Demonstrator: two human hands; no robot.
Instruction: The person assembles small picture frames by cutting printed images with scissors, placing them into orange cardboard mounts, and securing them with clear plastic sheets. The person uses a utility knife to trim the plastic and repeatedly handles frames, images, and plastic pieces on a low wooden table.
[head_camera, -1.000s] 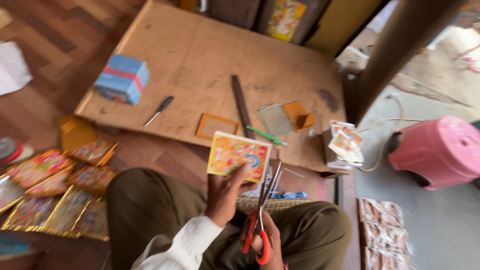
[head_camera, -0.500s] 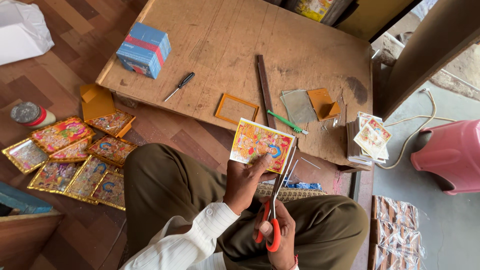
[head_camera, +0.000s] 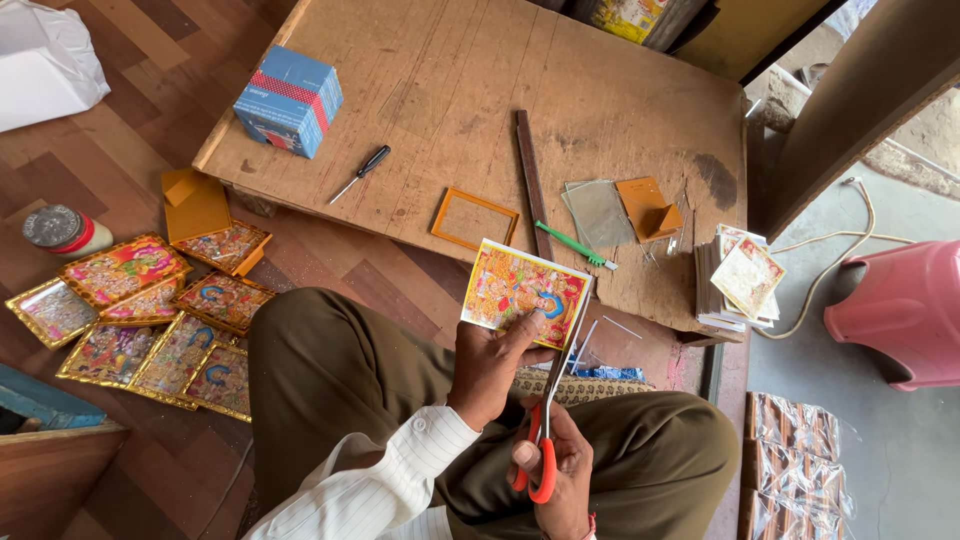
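- Over the lap, at six o'clock from the bench (head_camera: 440, 90), the left hand (head_camera: 490, 362) pinches a colourful picture card (head_camera: 522, 288) by its lower edge, thumb on top, which keeps it flat and steady for the blades.
- Right hand (head_camera: 560, 470) has its fingers closed through the red scissors (head_camera: 545, 435), blades running up the card's right edge, seemingly to trim it.
- At ten o'clock, framed pictures (head_camera: 130, 320) lie spread on the floor.
- At twelve o'clock, an orange frame (head_camera: 474, 219), a glass pane (head_camera: 597, 212) and a screwdriver (head_camera: 362, 172) lie within reach.
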